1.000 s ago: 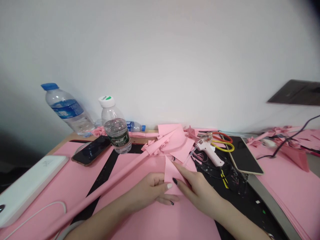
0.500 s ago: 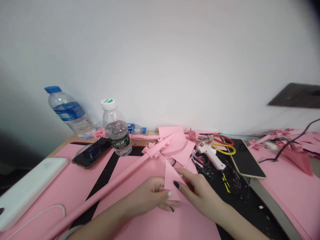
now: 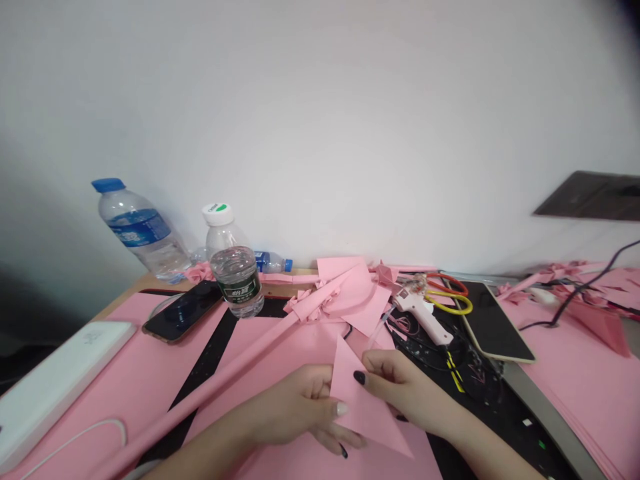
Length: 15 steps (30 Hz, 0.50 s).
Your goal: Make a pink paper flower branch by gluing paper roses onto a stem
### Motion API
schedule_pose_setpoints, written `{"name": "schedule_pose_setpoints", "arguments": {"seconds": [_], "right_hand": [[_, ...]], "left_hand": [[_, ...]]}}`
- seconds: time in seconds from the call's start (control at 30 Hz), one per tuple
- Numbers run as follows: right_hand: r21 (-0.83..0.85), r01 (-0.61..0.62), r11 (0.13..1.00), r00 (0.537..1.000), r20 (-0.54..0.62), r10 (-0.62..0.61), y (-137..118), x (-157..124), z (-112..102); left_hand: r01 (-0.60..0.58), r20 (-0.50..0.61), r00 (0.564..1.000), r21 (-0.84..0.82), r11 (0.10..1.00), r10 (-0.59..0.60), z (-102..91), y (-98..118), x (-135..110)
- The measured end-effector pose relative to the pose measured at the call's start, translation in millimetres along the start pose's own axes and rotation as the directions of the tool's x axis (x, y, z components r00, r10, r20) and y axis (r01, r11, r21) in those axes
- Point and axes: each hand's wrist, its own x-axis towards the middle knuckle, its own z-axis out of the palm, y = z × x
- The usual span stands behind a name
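Observation:
Between my two hands is a folded pink paper triangle [image 3: 364, 408], its tip pointing up and away from me and one corner stretching down to the right. My left hand [image 3: 311, 408] pinches its left edge, with the thumb on top and the other fingers behind. On the upper right edge, my right hand [image 3: 400, 387] grips the paper between thumb and curled fingers. Larger pink sheets [image 3: 270, 353] lie beneath my hands. A long rolled pink paper tube [image 3: 215, 385] runs diagonally to the left, with crumpled pink paper pieces [image 3: 320, 303] at its far end.
A water bottle [image 3: 236, 280] and a phone [image 3: 185, 312] are at the left, beside a white power bank [image 3: 60, 380]. A blue-capped bottle [image 3: 143, 230] leans on the wall. Right of centre lie a glue gun [image 3: 423, 317], yellow-handled scissors [image 3: 453, 305], cables and a tablet [image 3: 495, 320].
The paper has turned in my hands, and its lower right corner now sticks out below my right hand. My right-hand fingers have curled in closer at the paper's edge.

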Motion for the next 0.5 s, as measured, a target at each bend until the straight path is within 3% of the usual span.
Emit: {"name": "schedule_pose_setpoints", "arguments": {"seconds": [0.17,0.37,0.5], "right_hand": [[0.004,0.0,1.0,1.0,-0.026,0.0,2.2,1.2,-1.4],[0.063,-0.01,0.998,1.0,0.016,0.009,2.4,3.7,-5.6],[0.032,-0.043,0.999,0.999,-0.014,0.043,1.7,4.1,-4.5]], "left_hand": [[-0.009,0.003,1.0,-0.018,1.0,0.009,-1.6,-0.3,-0.1],[-0.046,-0.078,0.996,-0.035,0.998,0.043,-5.1,1.5,2.9],[-0.074,-0.131,0.989,-0.029,0.997,0.07,-6.5,5.0,3.0]]}}
